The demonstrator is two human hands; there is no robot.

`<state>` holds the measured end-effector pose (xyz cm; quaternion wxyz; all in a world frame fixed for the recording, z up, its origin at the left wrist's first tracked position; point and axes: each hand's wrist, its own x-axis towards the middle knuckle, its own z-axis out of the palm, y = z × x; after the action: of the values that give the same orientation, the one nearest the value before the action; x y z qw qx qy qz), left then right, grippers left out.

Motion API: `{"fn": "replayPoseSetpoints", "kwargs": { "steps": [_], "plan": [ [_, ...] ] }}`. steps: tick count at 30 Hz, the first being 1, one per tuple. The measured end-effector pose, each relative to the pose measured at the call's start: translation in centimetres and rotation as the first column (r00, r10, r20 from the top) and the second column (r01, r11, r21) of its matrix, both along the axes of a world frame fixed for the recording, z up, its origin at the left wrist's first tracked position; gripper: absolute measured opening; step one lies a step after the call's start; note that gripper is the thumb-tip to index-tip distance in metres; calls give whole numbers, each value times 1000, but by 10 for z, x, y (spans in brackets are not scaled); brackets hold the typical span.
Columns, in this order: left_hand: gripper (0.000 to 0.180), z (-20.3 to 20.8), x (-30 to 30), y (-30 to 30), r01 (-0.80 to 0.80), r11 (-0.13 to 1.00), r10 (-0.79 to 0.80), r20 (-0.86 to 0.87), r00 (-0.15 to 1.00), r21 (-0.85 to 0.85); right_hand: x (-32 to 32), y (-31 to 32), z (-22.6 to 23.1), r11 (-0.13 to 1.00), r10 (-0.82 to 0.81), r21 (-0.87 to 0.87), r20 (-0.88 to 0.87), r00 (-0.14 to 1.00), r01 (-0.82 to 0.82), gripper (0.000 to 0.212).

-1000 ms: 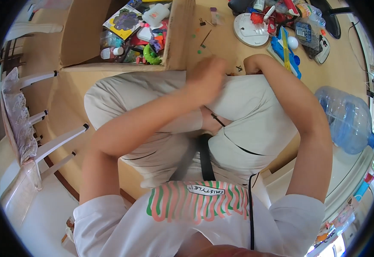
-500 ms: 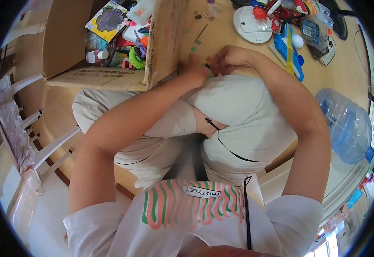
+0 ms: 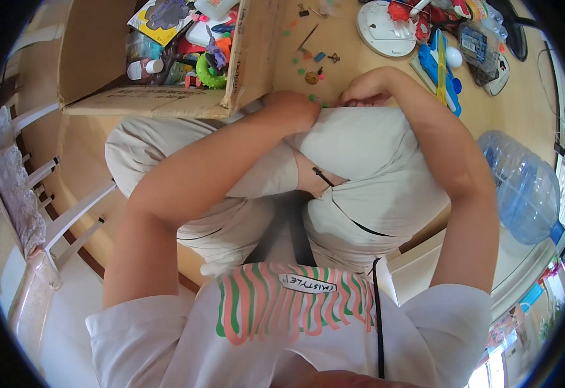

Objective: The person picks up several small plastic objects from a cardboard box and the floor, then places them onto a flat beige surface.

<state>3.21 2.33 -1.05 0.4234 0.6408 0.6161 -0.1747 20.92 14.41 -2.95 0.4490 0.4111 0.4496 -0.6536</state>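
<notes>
My left hand (image 3: 298, 107) is bent low over the floor beside the cardboard box (image 3: 159, 100), above my crossed legs. Its fingers are hidden from view. Just beyond my knee, my right hand (image 3: 370, 89) rests with its fingers curled in; what they hold, if anything, does not show. Tiny green pieces (image 3: 312, 97) lie between the two hands. Farther off are a small brown round piece (image 3: 311, 77), a little blue block (image 3: 320, 57), a dark clip (image 3: 334, 58), a thin dark stick (image 3: 308, 37) and a black binder clip (image 3: 304, 10).
Mixed toys and bottles fill the open box, with a green ring (image 3: 210, 72) near its front. To the right lie a white round disc (image 3: 386, 29), a blue and yellow toy (image 3: 441, 71) and a white ball (image 3: 453, 57). A large clear water bottle (image 3: 522, 187) stands by my right arm.
My hands were together over the small pieces and have drawn apart. The left has pulled back toward my knee, the right has shifted slightly right, uncovering the brown round piece and blue block.
</notes>
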Motion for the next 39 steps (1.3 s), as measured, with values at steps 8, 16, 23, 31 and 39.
{"fn": "replayPoseSetpoints", "kwargs": {
  "steps": [8,16,23,31,39],
  "plan": [
    [47,-27,-5,7,190,979,-189,19,982,-75,-12,-21,-8,999,-13,-34,52,999,15,38],
    [37,-18,6,18,-188,971,221,250,943,-150,2,-3,-37,874,-466,-109,-459,756,473,35],
    [34,-33,4,17,-469,869,416,279,866,160,2,34,-14,801,-483,91,-484,730,591,31],
    [53,-19,1,4,68,993,-64,39,997,-99,1,-4,-11,1000,-21,-11,-21,1000,21,40],
    [48,-42,1,16,-129,933,222,254,942,-337,-8,-20,-40,962,-272,-72,-294,916,262,32]
  ]
}}
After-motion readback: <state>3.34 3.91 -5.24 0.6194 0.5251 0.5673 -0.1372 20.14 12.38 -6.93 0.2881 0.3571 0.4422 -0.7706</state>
